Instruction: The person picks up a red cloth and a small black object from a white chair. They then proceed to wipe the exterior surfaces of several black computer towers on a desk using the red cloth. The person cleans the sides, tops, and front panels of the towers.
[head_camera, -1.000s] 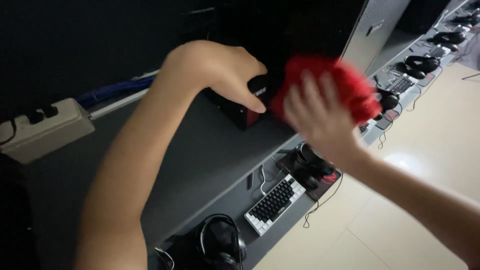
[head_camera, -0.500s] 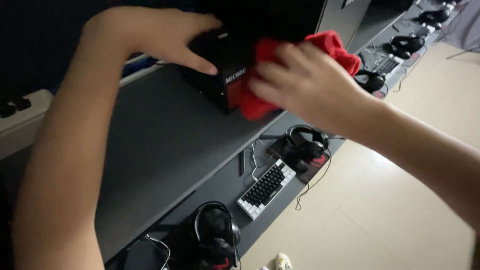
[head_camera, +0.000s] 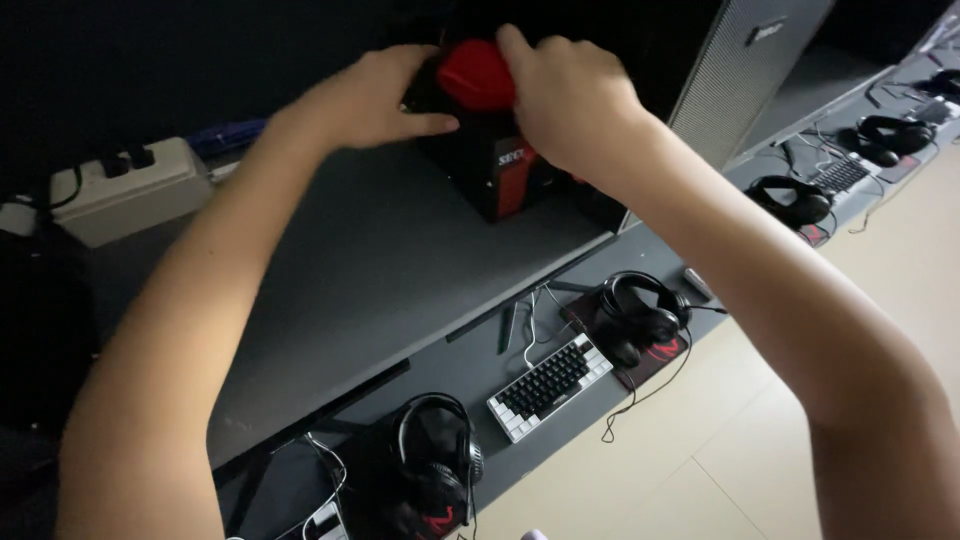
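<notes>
power strip (head_camera: 125, 190) sits far left on the grey shelf (head_camera: 380, 290); left hand (head_camera: 375, 95) lies flat against the black-and-red box (head_camera: 495, 165), fingers spread, bracing it rather than gripping. right hand (head_camera: 570, 100) is clenched on the red cloth (head_camera: 478, 75), pressing it onto the box top. cloth looks soft, light, crushable, best bunched in the palm; box looks rigid, best held by its sides.

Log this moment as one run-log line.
left hand: steadies black-and-red box | right hand: presses red cloth onto box top | surface: grey shelf | below: keyboard, headsets
</notes>
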